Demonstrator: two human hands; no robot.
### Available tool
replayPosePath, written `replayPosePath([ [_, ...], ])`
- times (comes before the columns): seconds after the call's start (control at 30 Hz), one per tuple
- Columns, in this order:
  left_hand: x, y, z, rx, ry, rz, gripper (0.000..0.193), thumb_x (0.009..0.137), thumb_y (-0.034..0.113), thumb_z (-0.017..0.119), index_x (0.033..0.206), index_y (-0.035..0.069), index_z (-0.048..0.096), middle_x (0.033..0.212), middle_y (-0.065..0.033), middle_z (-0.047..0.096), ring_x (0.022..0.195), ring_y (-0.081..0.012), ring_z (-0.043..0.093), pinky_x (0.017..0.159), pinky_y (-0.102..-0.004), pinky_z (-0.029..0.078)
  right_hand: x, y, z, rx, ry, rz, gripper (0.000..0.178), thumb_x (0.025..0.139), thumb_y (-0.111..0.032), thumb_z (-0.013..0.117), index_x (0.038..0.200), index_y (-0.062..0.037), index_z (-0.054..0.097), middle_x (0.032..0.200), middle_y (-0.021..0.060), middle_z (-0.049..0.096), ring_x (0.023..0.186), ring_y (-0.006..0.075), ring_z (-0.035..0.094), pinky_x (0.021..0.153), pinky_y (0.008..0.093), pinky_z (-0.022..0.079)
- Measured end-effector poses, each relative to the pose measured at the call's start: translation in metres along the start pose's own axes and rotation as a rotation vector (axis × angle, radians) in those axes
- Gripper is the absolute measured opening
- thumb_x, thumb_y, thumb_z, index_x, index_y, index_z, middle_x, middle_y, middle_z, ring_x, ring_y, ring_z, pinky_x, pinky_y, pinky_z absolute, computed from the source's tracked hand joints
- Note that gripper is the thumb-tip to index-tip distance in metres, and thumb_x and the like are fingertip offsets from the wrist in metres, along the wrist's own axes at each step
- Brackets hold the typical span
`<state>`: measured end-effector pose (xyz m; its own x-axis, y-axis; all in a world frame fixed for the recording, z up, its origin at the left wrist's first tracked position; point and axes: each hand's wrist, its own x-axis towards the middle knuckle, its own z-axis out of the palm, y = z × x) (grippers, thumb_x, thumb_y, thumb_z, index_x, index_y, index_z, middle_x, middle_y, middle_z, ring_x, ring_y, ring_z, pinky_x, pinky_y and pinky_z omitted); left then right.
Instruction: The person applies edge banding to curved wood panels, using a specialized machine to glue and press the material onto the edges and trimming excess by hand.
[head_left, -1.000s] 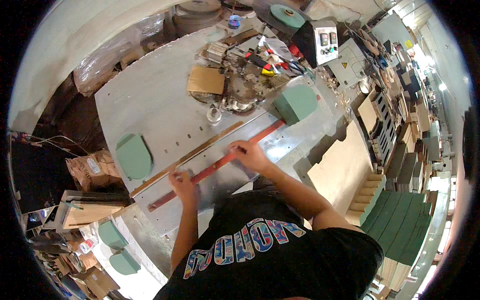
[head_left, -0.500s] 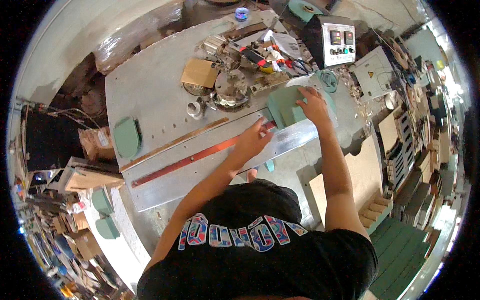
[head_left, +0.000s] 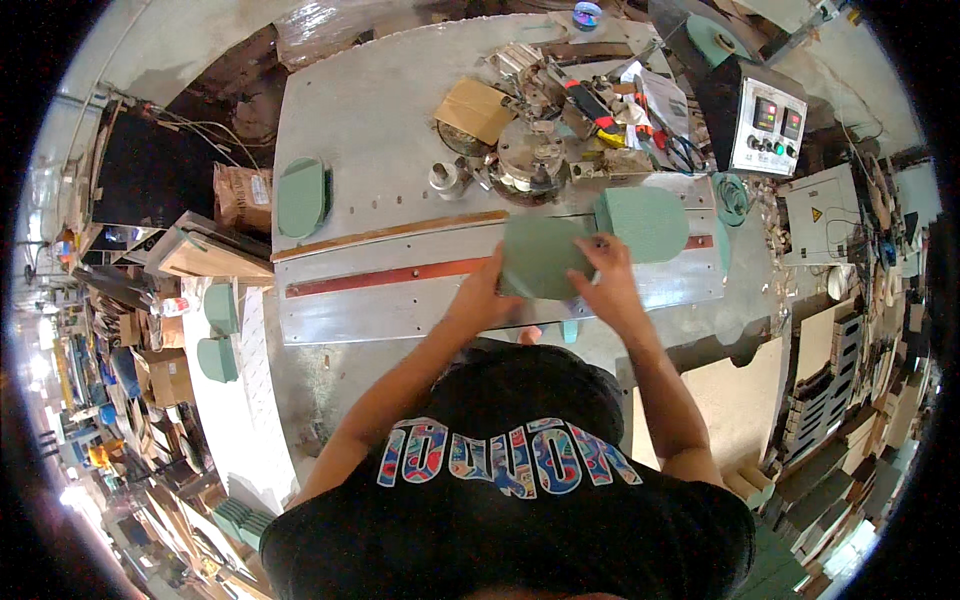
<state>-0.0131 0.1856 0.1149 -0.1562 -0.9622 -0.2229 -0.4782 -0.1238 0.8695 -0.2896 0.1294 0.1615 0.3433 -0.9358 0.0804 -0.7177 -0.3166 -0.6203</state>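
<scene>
A flat green board (head_left: 545, 258) with rounded corners is held between my two hands over the metal strip along the table's near edge; motion blurs it a little. My left hand (head_left: 485, 295) grips its left edge. At its right edge, the fingers of my right hand (head_left: 608, 280) are bent against the board. Just right of it a stack of similar green boards (head_left: 645, 225) lies on the table. Another small stack of green boards (head_left: 303, 198) sits at the table's left end. A red-brown strip (head_left: 390, 275) runs along the metal, passing under the held board.
Behind my hands stand a round metal machine part (head_left: 530, 155), a small metal cup-shaped piece (head_left: 448, 177) and a cardboard square (head_left: 474, 110). Scissors (head_left: 685, 150) and other tools lie farther right, near a control box (head_left: 768, 125). Green pieces (head_left: 217, 360) rest on a white surface at left.
One green board has come off the right stack and moved left, now held in both hands. My right hand has left the stack. The view has shifted, with the table sitting farther right.
</scene>
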Motion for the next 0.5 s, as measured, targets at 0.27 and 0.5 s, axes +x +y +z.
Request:
replayPosePath([
  [0.27, 0.017, -0.043, -0.048, 0.416, 0.069, -0.012, 0.112, 0.075, 0.024, 0.095, 0.167, 0.005, 0.034, 0.129, -0.0245, 0.064, 0.123, -0.0456, 0.063, 0.102, -0.0522, 0.055, 0.027, 0.004, 0.106, 0.078, 0.007, 0.088, 0.072, 0.085, -0.031, 0.086, 0.15, -0.0126, 0.063, 0.156, 0.0246, 0.043, 0.143, 0.0484, 0.041, 0.121, 0.0553, 0.039],
  [0.5, 0.025, -0.059, -0.044, 0.375, 0.082, 0.03, 0.117, 0.074, 0.033, 0.096, 0.167, 0.003, 0.032, 0.136, -0.0253, 0.062, 0.128, -0.048, 0.06, 0.109, -0.0536, 0.051, 0.007, -0.008, 0.12, -0.145, 0.022, 0.018, 0.104, 0.075, -0.049, 0.092, 0.163, -0.0188, 0.047, 0.166, 0.0238, 0.034, 0.144, 0.051, 0.039, 0.12, 0.0631, 0.036],
])
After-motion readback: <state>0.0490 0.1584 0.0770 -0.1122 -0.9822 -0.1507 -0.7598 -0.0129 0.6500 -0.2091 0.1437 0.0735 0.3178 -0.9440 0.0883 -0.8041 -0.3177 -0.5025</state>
